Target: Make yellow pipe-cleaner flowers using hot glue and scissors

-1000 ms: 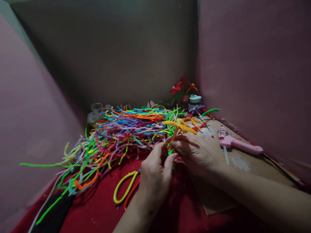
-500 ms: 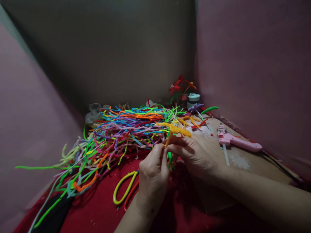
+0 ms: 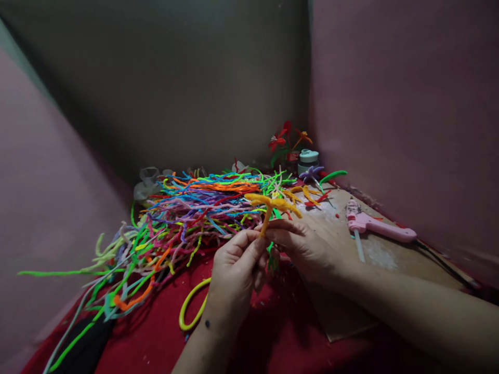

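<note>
My left hand (image 3: 234, 272) and my right hand (image 3: 302, 248) meet in front of me, both pinching the stem of an orange pipe-cleaner flower (image 3: 271, 204). Its yellow-orange petals spread out above my fingertips. A green pipe cleaner (image 3: 272, 257) hangs from the stem between my hands. Behind the flower lies a big heap of multicoloured pipe cleaners (image 3: 187, 213) on the red cloth (image 3: 156, 332).
Yellow-handled scissors (image 3: 191, 309) lie under my left wrist. A pink glue gun (image 3: 376, 224) rests on a cardboard sheet (image 3: 351, 311) at the right. Finished red and orange flowers (image 3: 286, 137), a small jar (image 3: 307, 160) and a purple flower (image 3: 312, 172) stand in the far corner. Pink walls close both sides.
The flower has shifted a little left and up in my hands. My left fingers have turned palm-up on the stem, and the view has drifted slightly.
</note>
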Available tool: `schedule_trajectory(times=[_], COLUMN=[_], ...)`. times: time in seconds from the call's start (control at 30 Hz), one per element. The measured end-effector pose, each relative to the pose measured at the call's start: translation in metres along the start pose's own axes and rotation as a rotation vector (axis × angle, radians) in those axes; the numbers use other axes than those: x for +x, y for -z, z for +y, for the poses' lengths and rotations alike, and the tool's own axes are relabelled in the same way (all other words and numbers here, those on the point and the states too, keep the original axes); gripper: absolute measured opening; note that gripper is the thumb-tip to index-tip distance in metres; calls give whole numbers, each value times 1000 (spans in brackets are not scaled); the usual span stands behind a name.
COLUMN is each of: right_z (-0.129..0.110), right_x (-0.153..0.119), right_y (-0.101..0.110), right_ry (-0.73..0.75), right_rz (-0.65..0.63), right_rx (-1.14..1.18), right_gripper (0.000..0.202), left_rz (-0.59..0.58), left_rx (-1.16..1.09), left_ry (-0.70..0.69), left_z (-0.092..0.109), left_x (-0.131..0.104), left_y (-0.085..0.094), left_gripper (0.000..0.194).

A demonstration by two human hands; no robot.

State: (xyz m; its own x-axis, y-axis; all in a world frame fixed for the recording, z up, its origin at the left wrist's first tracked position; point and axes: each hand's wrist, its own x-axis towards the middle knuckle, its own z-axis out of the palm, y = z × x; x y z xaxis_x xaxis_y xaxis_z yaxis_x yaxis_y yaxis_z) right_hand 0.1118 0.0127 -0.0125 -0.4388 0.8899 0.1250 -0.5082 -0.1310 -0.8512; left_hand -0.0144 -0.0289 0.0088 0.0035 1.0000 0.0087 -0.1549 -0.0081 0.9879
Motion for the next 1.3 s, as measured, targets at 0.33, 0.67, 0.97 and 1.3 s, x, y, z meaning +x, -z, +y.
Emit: schedule_trajectory(times=[0.33,0.67,0.97,1.3], right_z=[6,6,7,-6], right_x=[0,-3,-5,-5], right_y=[1,1,1,-4], right_ry=[-43,-84,68,41], right_rz=[-14,110,22,-36], right_rx=[89,158,-43,-72], right_gripper=[6,12,10,12], left_rz=[-159,161,147,129], left_rx=[-9,1117,1075,476], left_ry=[118,-814,-841,-283], left_z=[3,-24,-23,-9], left_x=[3,3,2,-1], left_y=[8,8,10,3], left_gripper=[24,18,18,17])
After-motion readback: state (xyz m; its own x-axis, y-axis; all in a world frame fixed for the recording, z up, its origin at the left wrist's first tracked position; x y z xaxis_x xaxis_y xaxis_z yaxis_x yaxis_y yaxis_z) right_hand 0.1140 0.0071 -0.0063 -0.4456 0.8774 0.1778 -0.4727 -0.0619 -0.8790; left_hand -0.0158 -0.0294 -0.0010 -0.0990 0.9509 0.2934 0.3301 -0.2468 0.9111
